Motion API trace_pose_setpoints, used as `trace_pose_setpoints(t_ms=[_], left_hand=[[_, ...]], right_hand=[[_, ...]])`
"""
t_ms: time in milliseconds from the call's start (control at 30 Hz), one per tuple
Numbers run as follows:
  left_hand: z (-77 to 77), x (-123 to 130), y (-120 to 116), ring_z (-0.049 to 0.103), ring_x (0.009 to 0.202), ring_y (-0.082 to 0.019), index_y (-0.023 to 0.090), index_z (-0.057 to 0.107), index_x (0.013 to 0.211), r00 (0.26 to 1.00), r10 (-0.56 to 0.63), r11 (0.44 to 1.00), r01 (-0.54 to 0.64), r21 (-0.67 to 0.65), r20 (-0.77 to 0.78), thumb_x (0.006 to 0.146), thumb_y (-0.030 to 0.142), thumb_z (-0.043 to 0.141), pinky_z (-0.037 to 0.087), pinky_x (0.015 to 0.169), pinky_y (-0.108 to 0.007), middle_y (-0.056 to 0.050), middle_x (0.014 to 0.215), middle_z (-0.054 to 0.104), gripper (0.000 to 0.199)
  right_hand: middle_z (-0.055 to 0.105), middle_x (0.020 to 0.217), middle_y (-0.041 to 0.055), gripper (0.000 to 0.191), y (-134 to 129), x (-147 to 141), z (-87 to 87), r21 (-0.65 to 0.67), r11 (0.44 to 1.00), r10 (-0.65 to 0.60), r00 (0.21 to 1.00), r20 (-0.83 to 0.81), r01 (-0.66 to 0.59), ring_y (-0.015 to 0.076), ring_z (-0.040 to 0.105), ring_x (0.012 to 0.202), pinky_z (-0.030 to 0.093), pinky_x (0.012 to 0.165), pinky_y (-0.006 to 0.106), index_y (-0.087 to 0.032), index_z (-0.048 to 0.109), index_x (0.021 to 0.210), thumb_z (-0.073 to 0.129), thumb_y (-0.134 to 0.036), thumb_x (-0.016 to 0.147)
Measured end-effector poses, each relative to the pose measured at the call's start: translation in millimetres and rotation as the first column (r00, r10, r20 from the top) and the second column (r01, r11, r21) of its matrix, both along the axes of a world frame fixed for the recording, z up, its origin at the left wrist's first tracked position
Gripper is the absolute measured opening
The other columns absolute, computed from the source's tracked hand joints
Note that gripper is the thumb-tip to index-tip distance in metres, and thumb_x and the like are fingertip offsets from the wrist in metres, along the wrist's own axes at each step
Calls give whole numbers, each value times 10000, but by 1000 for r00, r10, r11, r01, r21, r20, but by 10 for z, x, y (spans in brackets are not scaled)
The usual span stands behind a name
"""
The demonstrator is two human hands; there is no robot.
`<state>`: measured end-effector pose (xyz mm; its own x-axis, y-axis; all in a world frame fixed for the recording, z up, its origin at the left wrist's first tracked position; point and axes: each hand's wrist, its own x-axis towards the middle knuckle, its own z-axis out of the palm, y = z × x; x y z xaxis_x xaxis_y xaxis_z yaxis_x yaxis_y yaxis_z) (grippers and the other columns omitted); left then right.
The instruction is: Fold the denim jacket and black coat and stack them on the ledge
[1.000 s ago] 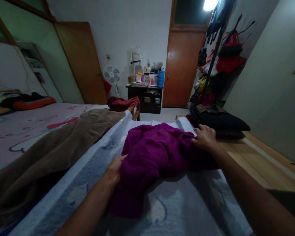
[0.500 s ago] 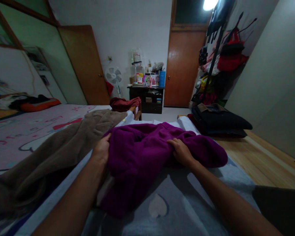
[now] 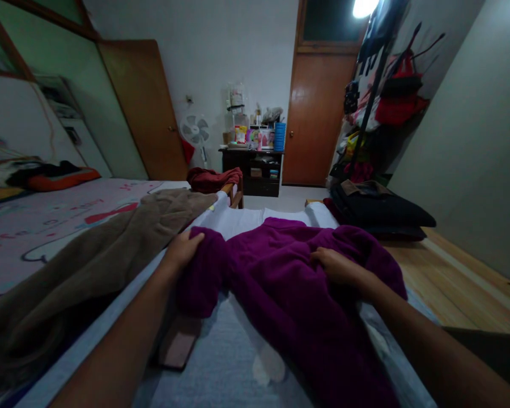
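A purple garment [image 3: 289,283] lies spread over the blue-grey sheet [image 3: 225,362], its lower part reaching toward me. My left hand [image 3: 185,249] pinches the sleeve-like part at its left side. On the right, my right hand [image 3: 334,265] grips the fabric of the body, and its fingertips are partly sunk in the folds. Just below my left hand's portion of cloth, a flat pinkish phone-like object [image 3: 179,345] with a dark edge rests on the sheet, partly under the garment.
A brown coat [image 3: 110,243] lies at the left beside the pink patterned bedding [image 3: 59,209]. Dark folded clothes [image 3: 382,209] are stacked on a wooden surface [image 3: 442,272] at the right. A dark red cloth [image 3: 215,179] hangs over a wooden frame ahead.
The garment's body has spread toward the right and toward me, and its left part now stands apart from it. My right hand has moved right. The flat pinkish object is more exposed.
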<state>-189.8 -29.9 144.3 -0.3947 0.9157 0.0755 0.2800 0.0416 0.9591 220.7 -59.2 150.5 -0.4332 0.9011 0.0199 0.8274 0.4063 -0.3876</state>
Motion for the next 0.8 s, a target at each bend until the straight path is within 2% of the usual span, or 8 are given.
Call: trace_pose_setpoints(t_ms=[33,133,267,367,433,533,667,800], left_hand=[[-115,81,4,634,933,-295,187,638,732,971,-75,997,67,-39,-228,648,261,703,463,898,-371,-79,771,679,129],[-360,349,20,535,1119,-359,164,645,948,702,-103,990,140,-6,-705,697,281,671,361,1005,-450,-166,1080,640,277],[-507,631,163,280,1349,-381,208,457,1330,496,-39,962,253,102,-867,727,254,664,200,1097,-511,-170,1497,314,639],[-616,687,433,221,1385,-381,253,485,1303,502,-192,938,346,-8,-843,710,283,698,189,1101,-515,-121,1545,255,631],[-710,669,650,314,1348,-378,230,559,1205,580,-293,929,360,-83,-760,698,331,710,252,1076,-488,-136,1506,340,538],[-838,642,930,498,1223,-338,202,606,1082,640,-366,928,302,-217,-676,719,392,687,340,1021,-417,-165,1375,510,418],[-907,683,1155,604,1089,-334,178,583,1087,537,-468,878,193,-438,-702,806,396,586,424,916,-436,-194,1174,644,356],[-913,755,1277,614,1080,-335,157,534,1190,455,-533,832,127,-540,-713,813,351,566,459,868,-434,-208,1177,643,426]], right_hand=[[698,924,73,281,-4,-20,-42,-28,999,27,999,39,-26,199,615,805,452,743,281,-198,711,875,520,-91,699],[692,978,98,277,55,-16,1,-94,993,80,992,100,-71,222,622,833,464,749,306,-185,709,929,569,-134,696],[687,1085,34,402,354,139,250,-283,953,101,993,-55,-112,210,626,933,480,807,292,-234,704,1036,626,-157,650],[692,1084,25,342,718,237,321,-272,962,17,997,-71,-36,194,636,922,491,786,273,-230,691,1077,563,-233,759],[701,1045,56,305,976,260,262,-122,975,-173,980,93,184,202,640,919,482,793,275,-201,697,1048,529,-239,796],[670,1125,119,328,1315,269,69,-3,940,-333,920,204,341,247,600,1052,446,889,326,-157,666,1102,507,-228,823],[614,1219,179,376,1598,311,-193,-6,894,-423,848,319,448,303,553,1143,420,932,413,-136,608,1183,530,-258,836],[576,1257,222,400,1690,344,-366,-19,870,-438,789,430,493,348,519,1180,382,956,486,-111,579,1219,512,-271,858]])
